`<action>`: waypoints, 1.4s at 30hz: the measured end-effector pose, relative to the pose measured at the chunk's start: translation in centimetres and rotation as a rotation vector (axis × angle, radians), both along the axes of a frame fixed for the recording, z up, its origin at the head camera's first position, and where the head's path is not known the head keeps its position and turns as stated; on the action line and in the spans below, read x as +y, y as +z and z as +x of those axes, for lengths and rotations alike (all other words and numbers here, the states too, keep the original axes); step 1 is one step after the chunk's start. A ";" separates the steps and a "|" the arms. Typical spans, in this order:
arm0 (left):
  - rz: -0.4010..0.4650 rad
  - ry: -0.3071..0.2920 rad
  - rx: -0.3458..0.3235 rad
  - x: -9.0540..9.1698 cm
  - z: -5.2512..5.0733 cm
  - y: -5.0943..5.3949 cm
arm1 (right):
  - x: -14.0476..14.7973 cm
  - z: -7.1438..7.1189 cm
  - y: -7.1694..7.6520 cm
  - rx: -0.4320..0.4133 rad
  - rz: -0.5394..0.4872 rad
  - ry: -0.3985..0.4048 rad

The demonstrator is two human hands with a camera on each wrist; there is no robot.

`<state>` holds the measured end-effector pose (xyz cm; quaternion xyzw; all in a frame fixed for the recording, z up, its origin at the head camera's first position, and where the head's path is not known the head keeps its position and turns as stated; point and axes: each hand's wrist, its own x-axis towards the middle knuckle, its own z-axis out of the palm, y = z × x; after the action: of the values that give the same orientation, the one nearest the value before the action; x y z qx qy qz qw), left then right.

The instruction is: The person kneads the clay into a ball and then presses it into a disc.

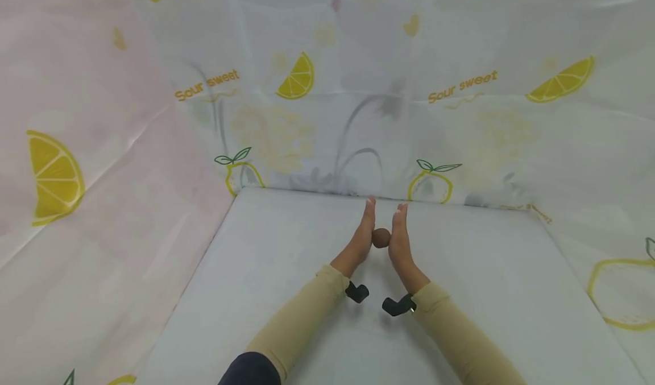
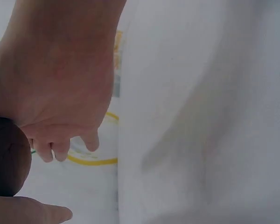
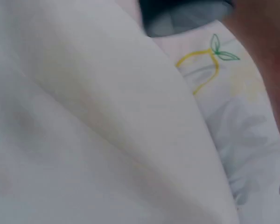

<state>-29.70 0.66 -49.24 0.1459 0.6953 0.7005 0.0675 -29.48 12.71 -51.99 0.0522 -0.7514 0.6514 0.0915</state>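
A small brown ball (image 1: 381,238) with a fine crack on its surface is held between the two palms above the white tabletop. In the head view, my left hand (image 1: 361,240) touches it from the left, its fingers straight and pointing away. From the other side, my right hand (image 1: 400,241) presses against it, also with extended fingers. The left wrist view shows the ball (image 2: 8,156) dark and partly cut off at the left edge, between a palm and the fingers below. Only part of a hand (image 3: 270,51) appears in the right wrist view, where the ball is out of sight.
The white tabletop (image 1: 286,220) lies under both arms. A lemon-printed sheet (image 1: 327,129) rises behind it and along both sides. Dark devices are strapped at the left wrist (image 1: 357,293) and right wrist (image 1: 398,305).
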 end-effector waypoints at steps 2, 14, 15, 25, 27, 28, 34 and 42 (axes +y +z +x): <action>0.008 0.012 -0.004 0.0 -0.3 0.2 | -0.7 0.7 -0.3 0.008 0.009 0.012; -0.034 0.058 -0.078 -0.1 -1.3 -1.4 | -2.9 4.1 5.2 0.050 -0.037 0.042; -0.037 0.051 -0.079 -0.1 -1.1 -1.7 | -2.9 4.0 5.5 0.056 -0.036 0.040; -0.014 0.034 -0.093 0.6 0.4 -2.4 | -0.7 -0.9 2.5 0.051 -0.042 -0.030; 0.003 0.028 -0.073 0.6 0.4 -1.8 | -0.3 -1.4 2.2 0.042 -0.040 -0.044; 0.003 0.023 -0.061 0.7 0.5 -1.5 | -0.1 -1.5 2.0 0.034 -0.041 -0.051; -0.015 0.020 -0.016 0.3 0.0 -0.2 | 0.1 -0.8 0.7 -0.004 -0.014 -0.033; -0.004 0.076 -0.038 -0.2 -1.5 -0.2 | -2.4 3.0 3.0 0.054 0.009 0.045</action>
<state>-31.23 0.46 -49.43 0.1060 0.7002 0.7040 0.0541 -26.49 10.28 -49.04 0.0869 -0.7503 0.6481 0.0970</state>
